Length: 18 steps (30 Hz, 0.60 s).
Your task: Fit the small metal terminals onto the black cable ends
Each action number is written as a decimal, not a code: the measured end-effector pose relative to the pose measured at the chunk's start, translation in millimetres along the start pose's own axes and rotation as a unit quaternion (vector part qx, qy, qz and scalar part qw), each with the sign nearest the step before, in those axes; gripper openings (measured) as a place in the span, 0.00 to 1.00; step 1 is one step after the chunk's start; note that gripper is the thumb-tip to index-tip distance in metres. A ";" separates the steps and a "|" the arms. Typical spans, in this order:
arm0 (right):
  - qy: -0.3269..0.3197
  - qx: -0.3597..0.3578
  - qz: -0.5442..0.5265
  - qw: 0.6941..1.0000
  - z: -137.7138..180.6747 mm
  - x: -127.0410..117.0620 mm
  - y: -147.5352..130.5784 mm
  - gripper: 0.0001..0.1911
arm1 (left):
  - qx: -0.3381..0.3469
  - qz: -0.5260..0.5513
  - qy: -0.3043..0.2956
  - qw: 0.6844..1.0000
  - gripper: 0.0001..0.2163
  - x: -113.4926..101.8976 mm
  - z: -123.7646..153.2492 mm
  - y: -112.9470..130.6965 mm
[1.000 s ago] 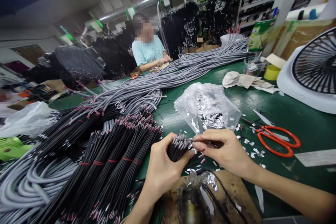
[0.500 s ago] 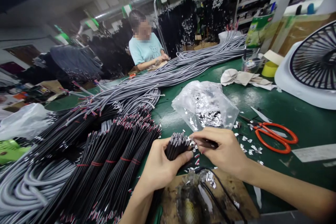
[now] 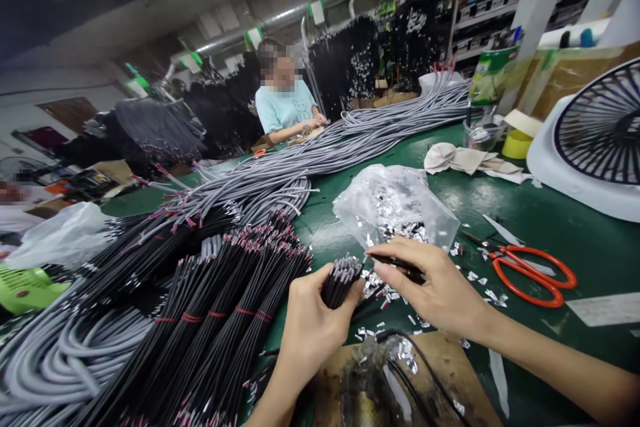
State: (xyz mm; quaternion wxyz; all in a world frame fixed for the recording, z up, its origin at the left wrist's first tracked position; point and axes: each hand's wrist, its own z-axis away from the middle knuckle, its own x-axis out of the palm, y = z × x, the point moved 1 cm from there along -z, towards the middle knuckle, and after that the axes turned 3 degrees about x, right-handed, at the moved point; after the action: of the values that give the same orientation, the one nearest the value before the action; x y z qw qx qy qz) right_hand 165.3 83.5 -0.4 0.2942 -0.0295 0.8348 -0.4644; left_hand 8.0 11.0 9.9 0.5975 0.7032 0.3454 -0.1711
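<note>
My left hand (image 3: 313, 323) is wrapped round a small bundle of black cables (image 3: 340, 278), their stripped ends pointing up and right. Just right of those ends, my right hand (image 3: 433, 290) pinches a thin dark tool (image 3: 400, 265), its tip close to the cable ends. Small silver foil scraps (image 3: 373, 283) lie on the green table (image 3: 575, 227) under and around both hands. A clear plastic bag (image 3: 395, 203) holding more foil scraps sits just behind my right hand.
Large bundles of black cables (image 3: 210, 327) and grey cables (image 3: 300, 167) fill the left side. Orange scissors (image 3: 530, 267) lie to the right, a white fan (image 3: 590, 140) beyond. A brown board (image 3: 450, 367) lies near me. A person in a light blue shirt (image 3: 285, 107) works at the far end.
My right hand has drawn slightly right, away from the cable ends, and the view has shifted a little. My left hand keeps the same grip on the bundle.
</note>
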 end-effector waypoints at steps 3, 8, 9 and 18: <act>-0.013 -0.011 0.007 1.000 1.6 0.5 0.0 0.11 | 0.008 -0.026 0.008 1.000 0.11 1.2 1.5 1.2; -0.023 -0.015 0.023 0.999 1.4 -0.2 1.3 0.12 | 0.032 -0.056 0.028 0.998 0.10 2.4 3.7 3.0; -0.024 -0.013 0.026 0.999 1.2 -0.2 1.7 0.12 | 0.033 -0.064 0.037 0.997 0.11 2.3 4.1 2.6; -0.013 -0.006 -0.005 1.000 0.2 -0.1 -3.5 0.11 | 0.021 -0.089 0.094 0.991 0.11 -2.3 5.0 0.2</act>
State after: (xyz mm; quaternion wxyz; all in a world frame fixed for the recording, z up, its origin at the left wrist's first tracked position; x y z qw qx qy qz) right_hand 164.7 81.5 2.4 0.3029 -0.0412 0.8335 -0.4603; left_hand 7.4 5.6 10.3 0.5301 0.6951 0.4573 -0.1635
